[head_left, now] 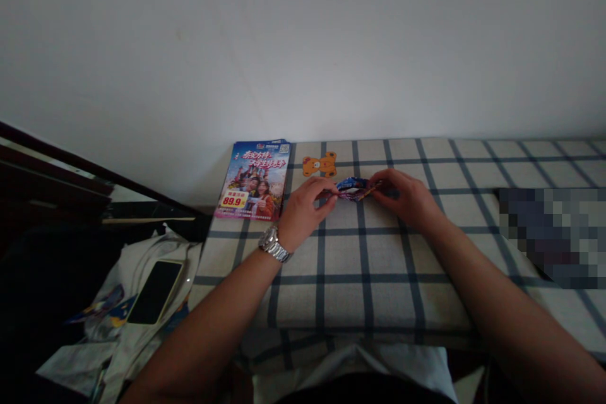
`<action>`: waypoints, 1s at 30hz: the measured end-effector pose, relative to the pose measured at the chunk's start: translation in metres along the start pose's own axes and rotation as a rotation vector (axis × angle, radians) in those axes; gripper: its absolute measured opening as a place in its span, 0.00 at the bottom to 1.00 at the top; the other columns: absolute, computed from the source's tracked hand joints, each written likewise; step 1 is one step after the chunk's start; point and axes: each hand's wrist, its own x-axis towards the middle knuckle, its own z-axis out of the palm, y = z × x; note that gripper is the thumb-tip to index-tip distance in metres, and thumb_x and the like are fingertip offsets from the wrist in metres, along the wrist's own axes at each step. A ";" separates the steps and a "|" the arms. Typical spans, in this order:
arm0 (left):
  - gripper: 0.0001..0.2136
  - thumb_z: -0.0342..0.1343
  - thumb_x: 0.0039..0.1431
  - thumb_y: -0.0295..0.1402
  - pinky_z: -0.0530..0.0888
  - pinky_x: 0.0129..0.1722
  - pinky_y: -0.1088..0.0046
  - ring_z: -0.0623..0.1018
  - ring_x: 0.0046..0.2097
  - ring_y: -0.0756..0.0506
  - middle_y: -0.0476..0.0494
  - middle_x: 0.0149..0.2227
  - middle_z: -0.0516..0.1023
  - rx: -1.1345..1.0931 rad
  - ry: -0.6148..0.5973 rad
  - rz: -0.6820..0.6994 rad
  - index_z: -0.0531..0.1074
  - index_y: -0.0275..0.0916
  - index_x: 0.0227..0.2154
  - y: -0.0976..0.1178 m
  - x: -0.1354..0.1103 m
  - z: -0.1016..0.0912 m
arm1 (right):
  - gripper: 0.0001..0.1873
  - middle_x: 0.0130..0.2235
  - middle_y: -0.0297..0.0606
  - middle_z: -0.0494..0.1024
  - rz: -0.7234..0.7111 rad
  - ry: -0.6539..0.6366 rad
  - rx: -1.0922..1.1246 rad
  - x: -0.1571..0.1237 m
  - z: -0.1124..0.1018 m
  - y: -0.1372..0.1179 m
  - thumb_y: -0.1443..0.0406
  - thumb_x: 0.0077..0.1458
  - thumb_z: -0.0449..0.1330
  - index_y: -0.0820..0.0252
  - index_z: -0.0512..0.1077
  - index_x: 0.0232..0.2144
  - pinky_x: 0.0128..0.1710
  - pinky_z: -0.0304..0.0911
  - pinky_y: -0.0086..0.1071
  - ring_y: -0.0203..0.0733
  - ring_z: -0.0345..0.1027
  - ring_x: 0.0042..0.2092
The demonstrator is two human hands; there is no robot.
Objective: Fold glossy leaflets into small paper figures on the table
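Over the checked tablecloth, both hands hold a small folded paper (353, 187) in printed blue, purple and pink. Its middle bulges apart into an opening, with the two ends drawn to points. My left hand (307, 207), below a silver wristwatch (275, 244), pinches the left end between thumb and fingers. The right end sits in the pinch of my right hand (401, 197); those fingertips partly cover it. Just behind the paper is a flat orange bear figure (319, 165). A stack of printed flyers (255, 180) lies to the left of my left hand.
The checked tablecloth (341, 259) covers the table, which meets a white wall (331, 44) at the back. A dark, pixelated flat item (553, 237) lies at the right. Lower left, a phone (156, 291) rests on a pale bag (127, 265) beside the table.
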 end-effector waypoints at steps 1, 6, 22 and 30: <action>0.09 0.62 0.66 0.24 0.82 0.51 0.67 0.83 0.48 0.47 0.46 0.48 0.81 -0.005 0.008 -0.020 0.76 0.43 0.45 0.000 0.000 0.000 | 0.10 0.41 0.39 0.83 0.002 0.001 -0.001 0.000 0.000 0.000 0.62 0.63 0.64 0.53 0.75 0.47 0.41 0.78 0.39 0.45 0.80 0.39; 0.04 0.58 0.71 0.32 0.83 0.46 0.71 0.84 0.43 0.47 0.47 0.43 0.84 -0.056 0.042 -0.101 0.78 0.42 0.44 -0.001 0.001 -0.001 | 0.11 0.43 0.39 0.85 0.019 0.007 0.016 0.000 0.001 -0.003 0.60 0.64 0.65 0.53 0.75 0.49 0.43 0.79 0.41 0.47 0.82 0.40; 0.03 0.60 0.69 0.31 0.82 0.45 0.72 0.84 0.42 0.48 0.49 0.41 0.84 -0.052 0.046 -0.143 0.79 0.42 0.42 -0.003 0.004 -0.001 | 0.09 0.42 0.37 0.86 0.057 0.045 -0.038 0.002 0.001 -0.004 0.58 0.68 0.62 0.52 0.80 0.44 0.40 0.73 0.39 0.47 0.81 0.40; 0.04 0.59 0.71 0.32 0.83 0.45 0.71 0.85 0.42 0.47 0.48 0.42 0.85 -0.081 0.053 -0.149 0.78 0.42 0.43 -0.004 0.004 0.000 | 0.10 0.42 0.38 0.86 0.072 0.045 -0.026 0.003 0.002 -0.005 0.56 0.68 0.62 0.53 0.79 0.45 0.40 0.75 0.41 0.48 0.81 0.40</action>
